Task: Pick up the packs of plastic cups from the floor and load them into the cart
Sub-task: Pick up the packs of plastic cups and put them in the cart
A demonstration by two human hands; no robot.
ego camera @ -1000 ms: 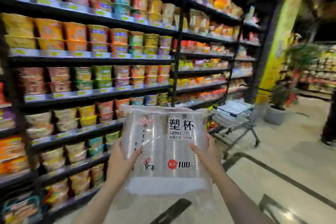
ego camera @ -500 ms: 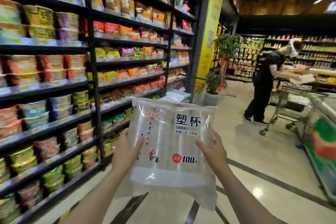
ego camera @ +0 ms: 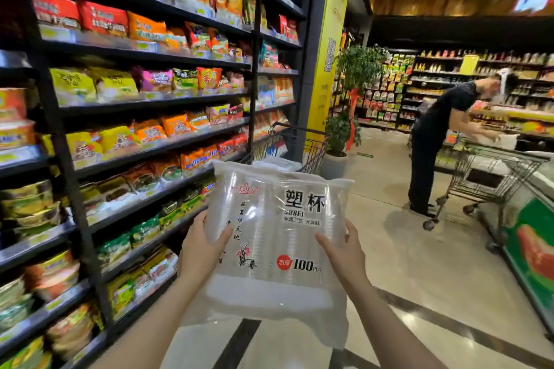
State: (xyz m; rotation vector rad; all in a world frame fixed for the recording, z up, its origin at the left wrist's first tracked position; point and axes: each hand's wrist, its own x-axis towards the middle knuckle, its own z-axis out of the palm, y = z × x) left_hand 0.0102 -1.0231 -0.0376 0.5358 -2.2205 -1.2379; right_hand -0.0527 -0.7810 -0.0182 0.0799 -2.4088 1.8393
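Item in hand: one pack of plastic cups (ego camera: 278, 237), clear film printed with Chinese characters and "100 pcs", held upright at chest height in front of you, well off the floor. Grip: your left hand (ego camera: 199, 244) clasps the pack's left edge, thumb across the front face; your right hand (ego camera: 344, 252) clasps the right edge the same way, fingers wrapped behind where they cannot be seen. Destination: the cart (ego camera: 295, 147), wire-sided with a dark handle, stands at 12 o'clock just beyond the pack's top edge, hard against the snack shelving (ego camera: 144, 105) that runs along your 9 to 11 o'clock; pale packaging already lies in its basket. Also present: a person in dark clothes (ego camera: 431, 141) bending over a second cart (ego camera: 491, 177) at 2 o'clock, well apart; a potted plant (ego camera: 344, 129) beside a yellow pillar (ego camera: 326, 48) at 1 o'clock. Hazards, as judgement: the film looks slick and the loose skirt of wrap hangs below your hands, so a light side-pinch could let the pack slide down; the pack hides the cart's near rim from you, so a blind reach may catch the handle or drop the load short; the glossy floor (ego camera: 419, 263) invites a slip.
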